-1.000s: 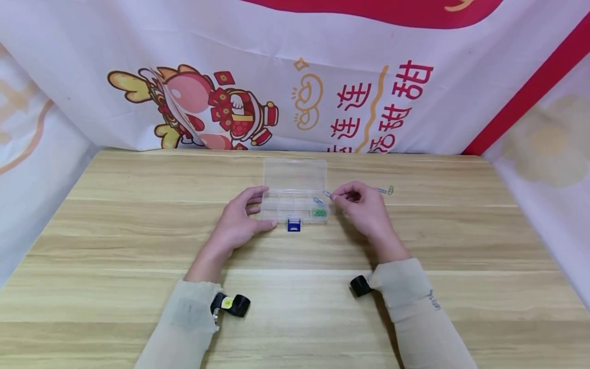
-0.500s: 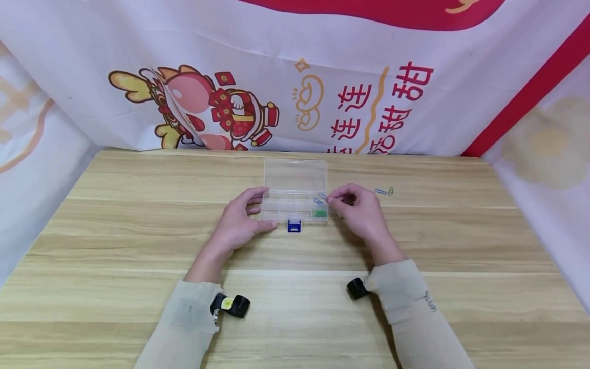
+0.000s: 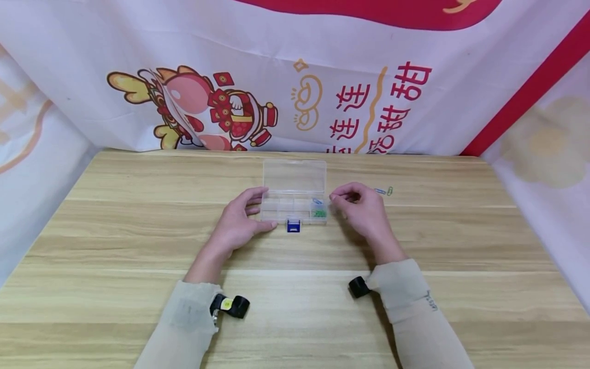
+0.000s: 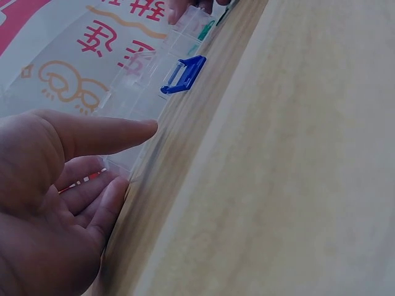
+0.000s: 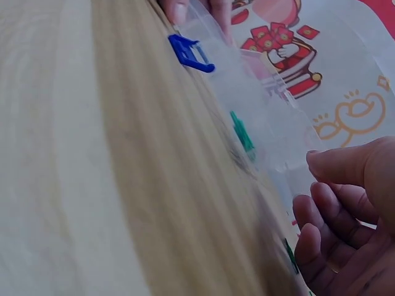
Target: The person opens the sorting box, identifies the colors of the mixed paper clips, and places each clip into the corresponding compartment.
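The clear box (image 3: pixel 294 210) sits on the counter (image 3: pixel 286 292), its lid (image 3: pixel 295 176) raised at the back and its blue latch (image 3: pixel 293 226) facing me. Green clips (image 3: pixel 319 213) fill its front right compartment; the one behind holds blue clip pieces (image 3: pixel 317 201). My left hand (image 3: pixel 237 218) grips the left end, thumb at the front edge, fingers spread to the back. My right hand (image 3: pixel 361 207) hovers just beside the right end, fingers loosely curled, slightly parted from the thumb, nothing visible between them. Beyond lie a loose blue clip (image 3: pixel 380 191) and green clip (image 3: pixel 390 191).

A white printed cloth (image 3: pixel 276 77) hangs behind a wood-grain table (image 3: pixel 295 297).
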{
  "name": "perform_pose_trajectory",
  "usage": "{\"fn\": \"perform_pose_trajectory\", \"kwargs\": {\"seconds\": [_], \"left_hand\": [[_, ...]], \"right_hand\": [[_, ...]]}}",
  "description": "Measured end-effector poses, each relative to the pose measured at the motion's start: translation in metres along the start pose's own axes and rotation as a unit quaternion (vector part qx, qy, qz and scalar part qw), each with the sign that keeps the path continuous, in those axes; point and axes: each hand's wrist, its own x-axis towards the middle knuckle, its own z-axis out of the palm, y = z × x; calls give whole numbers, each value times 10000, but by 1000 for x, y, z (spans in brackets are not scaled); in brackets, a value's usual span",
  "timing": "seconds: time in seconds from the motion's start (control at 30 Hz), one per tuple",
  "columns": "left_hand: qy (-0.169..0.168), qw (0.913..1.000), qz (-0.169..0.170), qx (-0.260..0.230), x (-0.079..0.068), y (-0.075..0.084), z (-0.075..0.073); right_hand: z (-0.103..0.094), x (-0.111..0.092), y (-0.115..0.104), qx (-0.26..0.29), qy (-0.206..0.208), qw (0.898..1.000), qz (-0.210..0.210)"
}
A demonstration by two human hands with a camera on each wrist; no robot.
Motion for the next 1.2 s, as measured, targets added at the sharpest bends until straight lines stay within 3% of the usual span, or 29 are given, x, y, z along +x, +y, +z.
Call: {"fn": "perform_pose_trajectory", "kwargs": {"seconds": [0.57, 0.9, 1.2], "left_hand": [[1, 10000, 43, -6, 0, 0, 1], [5, 10000, -9, 37, -2, 0, 1], [-6, 10000, 14, 48, -1, 0, 0]], "right_hand": [[-40, 6, 27, -103, 448, 9987, 202], [-41, 6, 27, -250, 317, 9988, 262], [-42, 7, 31, -625, 155, 9979, 54]]}}
